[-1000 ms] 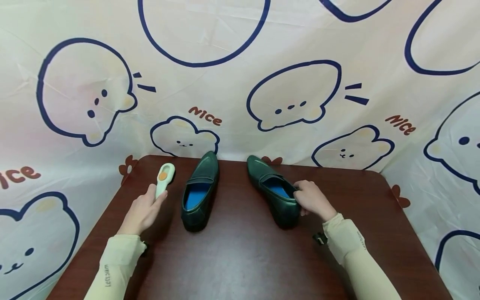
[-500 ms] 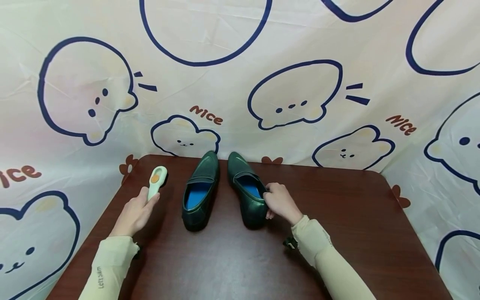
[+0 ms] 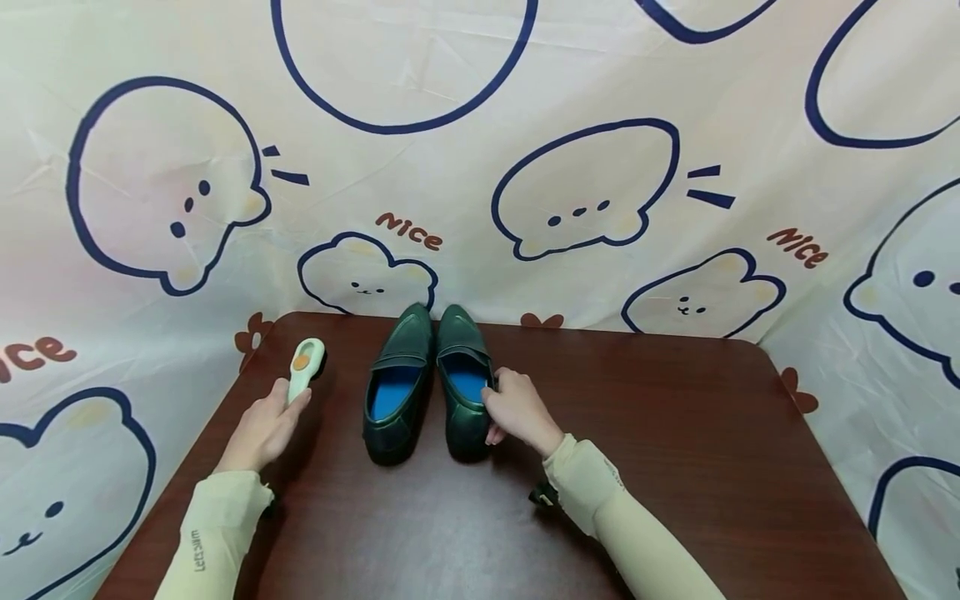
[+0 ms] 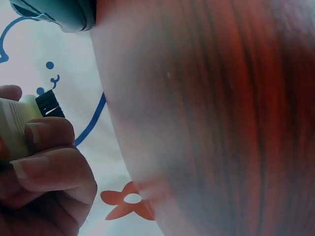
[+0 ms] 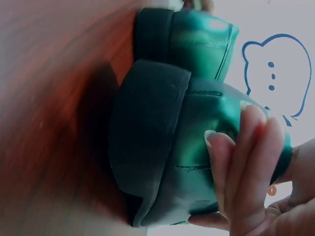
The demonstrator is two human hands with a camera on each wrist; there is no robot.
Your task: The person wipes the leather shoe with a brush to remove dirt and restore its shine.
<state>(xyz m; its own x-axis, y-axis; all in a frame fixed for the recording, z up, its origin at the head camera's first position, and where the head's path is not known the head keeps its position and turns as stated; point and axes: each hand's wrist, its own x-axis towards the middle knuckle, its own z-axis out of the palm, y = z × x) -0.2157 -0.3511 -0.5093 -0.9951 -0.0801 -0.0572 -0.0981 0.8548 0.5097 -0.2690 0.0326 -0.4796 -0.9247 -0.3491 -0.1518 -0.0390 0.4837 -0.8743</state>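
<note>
Two dark green leather loafers with blue insoles stand side by side at the back of the table, toes pointing away. The left loafer (image 3: 393,437) has no hand on it. My right hand (image 3: 521,411) grips the right loafer (image 3: 459,333) at its heel opening; in the right wrist view its fingers (image 5: 253,152) press the outer green leather. My left hand (image 3: 258,427) holds a pale green brush (image 3: 305,364) with an orange button, off to the left of the shoes. Dark bristles on the brush (image 4: 49,104) show in the left wrist view.
The shoes stand on a brown wood-grain table (image 3: 675,467) with rounded back corners. Behind it and along its sides hangs a pale cloth (image 3: 570,67) printed with cartoon bears. The loafer toes reach close to this cloth.
My right hand has moved the right loafer leftward until it stands close beside the left one, and its toe now points straighter ahead. My left hand has drifted slightly left with the brush.
</note>
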